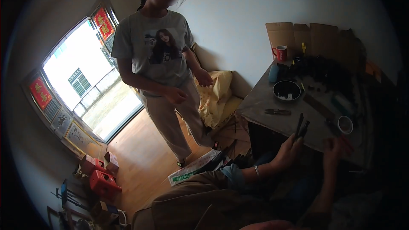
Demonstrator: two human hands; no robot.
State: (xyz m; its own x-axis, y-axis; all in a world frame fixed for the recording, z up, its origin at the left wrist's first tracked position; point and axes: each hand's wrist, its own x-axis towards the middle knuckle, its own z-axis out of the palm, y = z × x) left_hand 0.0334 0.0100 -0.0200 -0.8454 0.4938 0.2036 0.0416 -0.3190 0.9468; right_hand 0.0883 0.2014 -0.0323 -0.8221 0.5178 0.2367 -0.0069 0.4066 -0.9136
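Note:
My left hand [290, 152], with a bracelet at the wrist, is raised at the near edge of the table [266, 98]. Its fingers are closed round slim dark stick-like pieces [302, 127] that point upward; their kind is too dim to make out. To its right my right hand [333, 150] is in shadow over the table's near edge, fingers bent together. What it holds, if anything, is unclear. Red handle-like shapes [347, 143] show right beside it. Near the hands lie a small dark tool [277, 112], a long flat strip [318, 105] and a white-rimmed cup [345, 125].
A dark bowl [286, 90], a red mug [280, 53], a blue object [273, 73] and a black heap [328, 74] sit farther back before cardboard [326, 38]. Another person [159, 59] stands left of the table by a yellow sack [215, 91]. Red stools [104, 184] stand near the doorway.

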